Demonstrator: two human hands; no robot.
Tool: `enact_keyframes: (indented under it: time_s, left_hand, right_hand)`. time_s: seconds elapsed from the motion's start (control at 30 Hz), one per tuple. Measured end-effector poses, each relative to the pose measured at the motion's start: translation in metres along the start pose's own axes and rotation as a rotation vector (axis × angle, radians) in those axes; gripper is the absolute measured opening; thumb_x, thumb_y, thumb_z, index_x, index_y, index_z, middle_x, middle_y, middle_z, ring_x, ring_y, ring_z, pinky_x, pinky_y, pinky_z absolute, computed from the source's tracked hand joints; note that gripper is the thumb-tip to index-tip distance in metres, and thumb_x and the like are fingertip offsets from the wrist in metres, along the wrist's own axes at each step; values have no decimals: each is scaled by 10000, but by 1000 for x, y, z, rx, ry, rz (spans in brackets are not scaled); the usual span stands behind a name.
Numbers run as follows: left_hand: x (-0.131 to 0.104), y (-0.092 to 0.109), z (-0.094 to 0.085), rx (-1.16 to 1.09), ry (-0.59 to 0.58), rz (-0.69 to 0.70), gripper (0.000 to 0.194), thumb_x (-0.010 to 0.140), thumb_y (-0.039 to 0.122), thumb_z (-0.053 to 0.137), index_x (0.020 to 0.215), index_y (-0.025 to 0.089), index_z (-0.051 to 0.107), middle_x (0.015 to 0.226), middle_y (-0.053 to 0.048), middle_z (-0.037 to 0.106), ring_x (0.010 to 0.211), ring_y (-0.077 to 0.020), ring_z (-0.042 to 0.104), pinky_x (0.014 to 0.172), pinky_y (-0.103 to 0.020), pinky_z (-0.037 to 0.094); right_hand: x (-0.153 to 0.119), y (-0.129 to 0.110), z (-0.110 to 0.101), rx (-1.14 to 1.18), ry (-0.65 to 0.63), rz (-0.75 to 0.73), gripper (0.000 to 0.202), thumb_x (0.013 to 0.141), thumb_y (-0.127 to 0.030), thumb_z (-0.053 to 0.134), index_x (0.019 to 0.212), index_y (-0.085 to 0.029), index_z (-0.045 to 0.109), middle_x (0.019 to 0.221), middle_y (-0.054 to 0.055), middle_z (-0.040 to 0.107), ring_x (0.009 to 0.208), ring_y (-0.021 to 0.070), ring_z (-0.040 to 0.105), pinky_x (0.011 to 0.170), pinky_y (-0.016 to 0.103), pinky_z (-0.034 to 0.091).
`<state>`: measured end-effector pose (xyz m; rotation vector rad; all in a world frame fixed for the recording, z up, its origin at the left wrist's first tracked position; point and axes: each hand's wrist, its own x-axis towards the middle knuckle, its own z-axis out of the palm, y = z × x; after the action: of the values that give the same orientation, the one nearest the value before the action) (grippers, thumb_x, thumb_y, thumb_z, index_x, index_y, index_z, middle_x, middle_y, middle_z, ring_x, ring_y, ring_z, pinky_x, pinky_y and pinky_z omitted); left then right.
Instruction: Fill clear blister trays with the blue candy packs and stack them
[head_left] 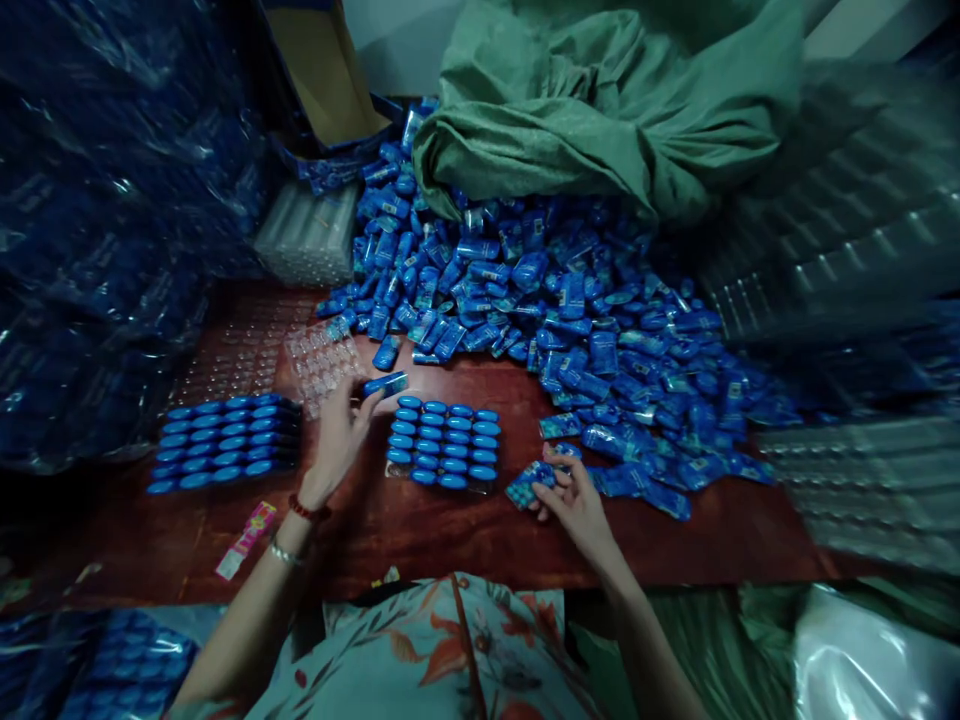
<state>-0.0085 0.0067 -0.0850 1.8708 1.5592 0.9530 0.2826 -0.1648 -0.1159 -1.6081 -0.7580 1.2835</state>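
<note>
My left hand [346, 430] pinches a small blue wrapped packet [387, 384] between thumb and fingers, just above the table. Right of it, a clear tray filled with rows of glossy blue oval pieces [444, 440] lies in front of me. My right hand [576, 500] closes on another blue packet [529, 484] with a greenish printed face, at the near edge of a large heap of similar blue packets [480, 290]. Left of my left wrist stands a stack of filled trays [221, 440] with the same blue ovals.
Empty clear blister trays [324, 358] lie behind my left hand on the red-brown table [420, 540]. A green sack [600, 110] spills over the heap. Clear trays [862, 490] are stacked at right, wrapped blue goods [97, 200] at left. A pink strip [246, 540] lies near the front.
</note>
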Motion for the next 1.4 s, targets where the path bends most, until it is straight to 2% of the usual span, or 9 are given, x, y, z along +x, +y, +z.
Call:
enact_keyframes:
  time_s: [0.13, 0.27, 0.43, 0.6, 0.73, 0.83, 0.97, 1.13, 1.4]
  left_hand:
    - [-50, 0, -32, -8, 222, -143, 357, 817, 418, 588, 1070, 168, 569, 996, -63, 642, 901, -180, 611, 746, -277, 493]
    - [-101, -14, -48, -104, 84, -310, 374, 789, 458, 616, 1029, 172, 611, 974, -57, 665, 901, -191, 632, 772, -289, 514]
    - [-137, -20, -29, -134, -9, -326, 383, 800, 458, 604, 1048, 167, 618, 947, -65, 686, 866, -190, 656, 762, -298, 538]
    - [-131, -15, -16, 55, -13, 19, 264, 884, 288, 522, 1124, 195, 582, 942, -63, 679, 826, -179, 646, 735, -311, 546]
    - [-112, -17, -26, 230, -173, 461, 379, 911, 126, 399, 1259, 215, 519, 1085, -96, 656, 985, -201, 603, 870, -363, 510]
    - [-96, -20, -32, 285, -288, 640, 438, 917, 109, 368, 1336, 208, 449, 1120, -108, 644, 1033, -208, 578, 894, -373, 498]
    - [-82, -22, -33, 250, -354, 685, 429, 926, 118, 361, 1340, 197, 441, 1078, -108, 648, 992, -192, 581, 866, -351, 511]
    - [-74, -20, -34, 226, -447, 727, 385, 916, 100, 373, 1268, 185, 504, 1061, -101, 638, 1020, -190, 559, 881, -334, 502]
    - [-84, -23, -29, 211, -437, 679, 418, 911, 87, 369, 1300, 197, 474, 1098, -105, 626, 1023, -199, 534, 860, -353, 504]
  right_hand:
    - [-8, 6, 11, 47, 118, 28, 511, 679, -500, 695, 1021, -244, 414, 686, -56, 566, 472, 122, 581, 428, 236, 472]
    - [-11, 6, 11, -35, 64, 89, 597, 672, -524, 693, 1147, -216, 505, 619, -47, 549, 455, 126, 543, 396, 236, 430]
    - [-15, 4, 8, -105, -4, 141, 588, 667, -550, 698, 1099, -166, 591, 494, -45, 530, 408, 117, 487, 395, 231, 388]
    - [-20, -1, 6, -52, 33, 93, 528, 684, -537, 700, 1072, -192, 599, 591, -23, 584, 448, 123, 532, 428, 241, 427]
    - [-25, -1, 9, 3, 11, 144, 503, 677, -527, 713, 1030, -187, 598, 624, -13, 607, 480, 133, 573, 445, 245, 463]
    - [-26, 4, 13, 71, -62, 191, 583, 585, -478, 793, 1047, -201, 570, 753, 10, 659, 622, 176, 665, 543, 278, 535]
    - [-22, 14, 15, 83, -8, 239, 595, 515, -499, 813, 961, -190, 570, 636, -16, 649, 585, 186, 676, 534, 272, 541]
    - [-19, 16, 12, -51, 81, 253, 486, 597, -603, 717, 745, -170, 552, 444, -46, 547, 340, 98, 509, 329, 173, 357]
    - [-22, 10, 9, -63, 94, 150, 496, 578, -588, 746, 797, -187, 552, 668, -1, 625, 609, 164, 654, 563, 261, 540]
